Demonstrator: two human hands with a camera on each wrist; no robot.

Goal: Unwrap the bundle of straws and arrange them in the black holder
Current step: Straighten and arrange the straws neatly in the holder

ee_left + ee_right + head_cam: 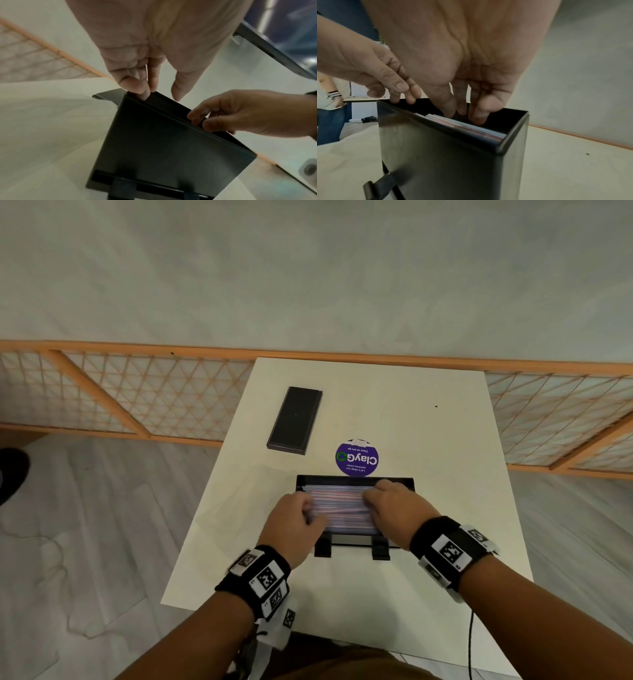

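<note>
The black holder [354,478] stands at the middle of the white table [394,405], open at the top. Pink, blue and white straws [339,505] lie lengthwise inside it, loose, with no wrapper visible. My left hand [298,518] reaches over the holder's left end, fingertips [144,94] dipping inside the rim while the thumb stays outside. My right hand [390,505] is over the right end, its fingers [479,116] pointing straight down onto the straws [471,129]. The wrist views show the holder's dark front wall [163,148] [445,162] and two feet at its base.
A flat black lid [295,416] lies at the table's back left. A round purple ClayGo sticker [357,457] sits just behind the holder. A wooden lattice screen [137,392] runs behind the table. A person [329,108] stands in the background.
</note>
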